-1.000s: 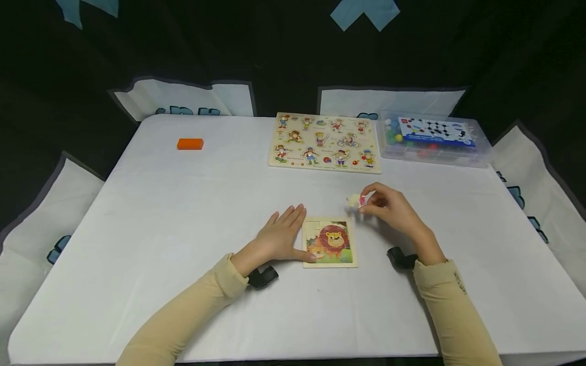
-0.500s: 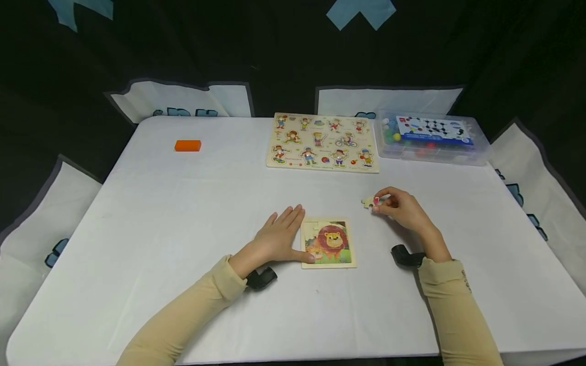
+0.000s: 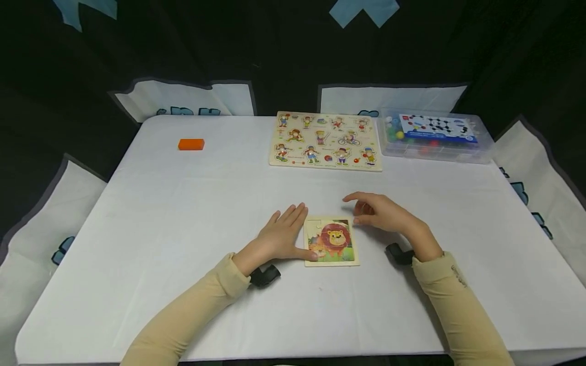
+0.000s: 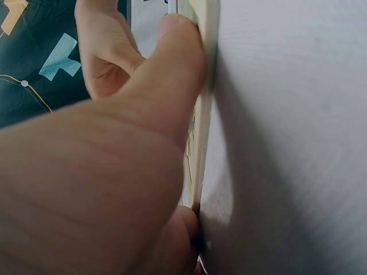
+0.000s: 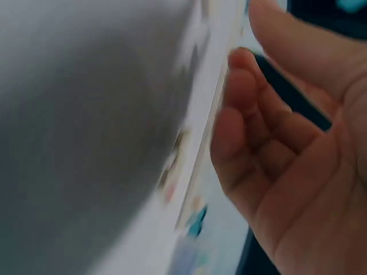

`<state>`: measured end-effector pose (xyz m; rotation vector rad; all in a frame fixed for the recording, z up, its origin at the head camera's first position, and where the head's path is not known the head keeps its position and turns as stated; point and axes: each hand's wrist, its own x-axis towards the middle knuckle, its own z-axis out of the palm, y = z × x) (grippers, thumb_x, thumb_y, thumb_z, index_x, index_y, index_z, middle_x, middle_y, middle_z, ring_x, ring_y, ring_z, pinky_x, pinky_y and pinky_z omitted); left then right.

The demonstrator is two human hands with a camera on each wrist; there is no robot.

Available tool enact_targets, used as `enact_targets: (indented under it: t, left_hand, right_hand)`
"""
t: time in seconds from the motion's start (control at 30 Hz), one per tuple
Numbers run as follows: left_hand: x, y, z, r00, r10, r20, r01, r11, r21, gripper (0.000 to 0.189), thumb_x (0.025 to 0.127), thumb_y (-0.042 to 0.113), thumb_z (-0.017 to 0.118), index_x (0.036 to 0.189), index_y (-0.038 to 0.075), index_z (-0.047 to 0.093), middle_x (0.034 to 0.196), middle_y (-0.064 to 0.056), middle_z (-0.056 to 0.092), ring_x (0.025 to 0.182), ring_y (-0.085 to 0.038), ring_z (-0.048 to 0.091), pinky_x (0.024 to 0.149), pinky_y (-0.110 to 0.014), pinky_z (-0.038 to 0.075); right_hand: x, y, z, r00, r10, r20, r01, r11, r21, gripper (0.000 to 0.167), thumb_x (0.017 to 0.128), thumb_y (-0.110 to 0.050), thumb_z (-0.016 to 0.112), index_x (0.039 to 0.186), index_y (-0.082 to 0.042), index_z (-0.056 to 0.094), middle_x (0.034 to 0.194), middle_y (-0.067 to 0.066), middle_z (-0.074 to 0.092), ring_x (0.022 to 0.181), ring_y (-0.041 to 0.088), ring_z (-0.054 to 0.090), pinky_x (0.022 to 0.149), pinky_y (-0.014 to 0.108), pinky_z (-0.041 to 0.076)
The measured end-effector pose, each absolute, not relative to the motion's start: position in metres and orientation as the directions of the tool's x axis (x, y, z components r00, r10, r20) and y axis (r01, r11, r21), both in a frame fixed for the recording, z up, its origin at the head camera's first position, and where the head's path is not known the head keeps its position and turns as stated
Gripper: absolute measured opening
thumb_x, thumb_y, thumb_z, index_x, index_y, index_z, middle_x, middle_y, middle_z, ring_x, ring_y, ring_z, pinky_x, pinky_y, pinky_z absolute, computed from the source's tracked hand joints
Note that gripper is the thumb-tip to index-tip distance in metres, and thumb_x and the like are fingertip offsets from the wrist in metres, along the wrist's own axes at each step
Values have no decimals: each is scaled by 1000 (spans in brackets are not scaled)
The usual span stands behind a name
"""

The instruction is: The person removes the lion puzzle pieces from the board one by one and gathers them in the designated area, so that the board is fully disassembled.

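A small square wooden jigsaw puzzle [image 3: 336, 243] with a red-maned lion lies on the white table, with a pale patch at its upper left. My left hand [image 3: 281, 239] rests along its left edge, fingers straight and thumb over the lower left corner. In the left wrist view the thumb [image 4: 178, 63] presses on the puzzle's frame. Just beyond the puzzle's upper right corner hovers my right hand [image 3: 384, 211], fingers loosely bent with nothing between them. A small blurred puzzle piece [image 5: 172, 166] lies on the table in the right wrist view; the head view does not show it.
A wooden peg board [image 3: 326, 142] with printed children lies at the back. Beside it stands a clear plastic box [image 3: 439, 152] of coloured balls. An orange block [image 3: 191, 144] sits at the back left. Dark curtain surrounds the white table [image 3: 206, 203].
My right hand carried the puzzle piece rightward, then let it go and came back left toward the puzzle. The left hand has stayed on the puzzle's edge.
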<state>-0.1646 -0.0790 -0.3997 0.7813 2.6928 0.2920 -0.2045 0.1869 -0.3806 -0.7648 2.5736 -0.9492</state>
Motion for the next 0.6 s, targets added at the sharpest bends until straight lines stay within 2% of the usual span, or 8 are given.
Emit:
enact_targets:
  t: [0.1, 0.23, 0.47, 0.6]
  left_hand:
    - [-165, -79, -399, -797, 546, -259, 482, 832, 274, 113, 68, 72, 56, 145, 4, 9, 150, -10, 3, 136, -24, 3, 106, -47, 7]
    - [-165, -79, -400, -794, 544, -270, 482, 835, 264, 113, 68, 73, 55, 145, 4, 8, 150, -9, 3, 136, -24, 3, 106, -47, 8]
    - [-164, -79, -400, -795, 542, -272, 483, 837, 256, 113, 69, 73, 54, 145, 4, 8, 150, -9, 3, 136, -23, 3, 106, -47, 8]
    - [-165, -79, -400, -796, 542, -269, 487, 838, 247, 113, 69, 74, 53, 145, 5, 8, 151, -8, 2, 136, -23, 2, 106, -47, 8]
  right_hand:
    - [-204, 169, -379, -724, -684, -88, -477, 589, -653, 41, 83, -11, 66, 123, -8, 55, 99, 8, 57, 77, 17, 50, 68, 33, 43]
    - [-204, 151, -381, -643, -758, -113, -557, 564, -610, 34, 86, -12, 63, 120, -10, 59, 102, 7, 54, 81, 18, 48, 71, 31, 43]
    - [-204, 144, -383, -596, -790, -144, -625, 568, -535, 34, 86, -6, 61, 120, -13, 60, 104, 8, 51, 80, 18, 45, 70, 29, 41]
    - [-206, 145, -382, -588, -797, -140, -638, 563, -526, 35, 85, -1, 61, 119, -13, 61, 105, 7, 50, 87, 17, 47, 76, 31, 43]
